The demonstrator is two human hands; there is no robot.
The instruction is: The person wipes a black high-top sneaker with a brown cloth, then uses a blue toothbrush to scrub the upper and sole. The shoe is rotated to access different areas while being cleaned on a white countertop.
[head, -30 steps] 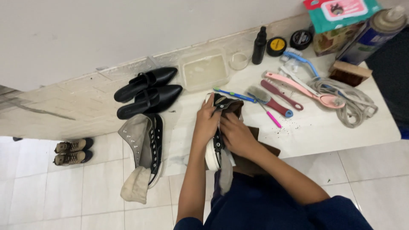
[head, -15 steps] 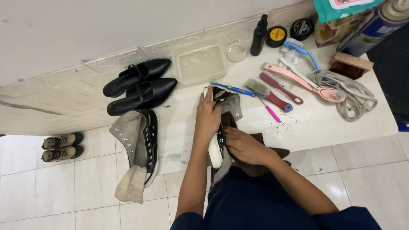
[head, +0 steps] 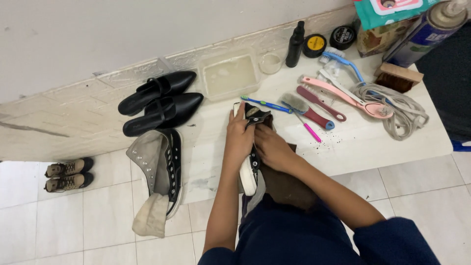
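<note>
Sneaker [head: 250, 164], a black high-top with a white sole, sits clamped between both hands at the near edge of the white table [head: 382, 142], toe toward the wall. Left hand [head: 239, 139] grips its sole side, right hand [head: 273, 148] presses a brown cloth [head: 287, 184] on the upper. Second matching sneaker [head: 164, 172] lies well apart to the left, overhanging the edge. Two black flats [head: 159, 103] by the wall, two small boots [head: 66, 174] on the floor. Free tabletop to the right, before the brushes [head: 319, 105].

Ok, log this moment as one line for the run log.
left hand: holds sneaker on its side | right hand: presses brown cloth on sneaker | nearby: second sneaker, toothbrush, tub
</note>
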